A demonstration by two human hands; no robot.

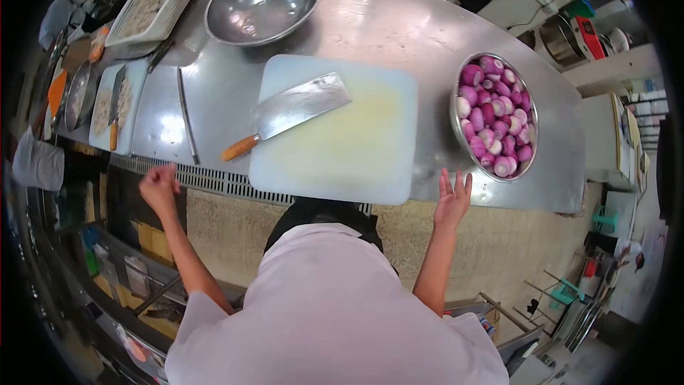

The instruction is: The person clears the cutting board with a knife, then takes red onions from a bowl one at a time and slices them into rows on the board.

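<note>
A white cutting board [385, 171] lies on the steel table in front of me. Across its upper left part rests a cleaver [303, 105], its wooden handle jutting past the board's left edge. My right hand [454, 198] is held palm up with fingers spread, off the table's front edge, holding nothing. Just beyond it stands a steel bowl [456, 115] full of peeled purple onions [496, 114]. My left hand [160, 185] hangs by the front edge at the left with its fingers curled; nothing shows in it. A thin metal rod [187, 115] lies on the table beyond that hand.
A large steel bowl [263, 3] stands at the back. At the left are a white basket [160, 3] of pale food and a second cutting board [107, 117] with a knife [116, 103] and chopped bits on it. A slotted grate [235, 184] runs along the front edge.
</note>
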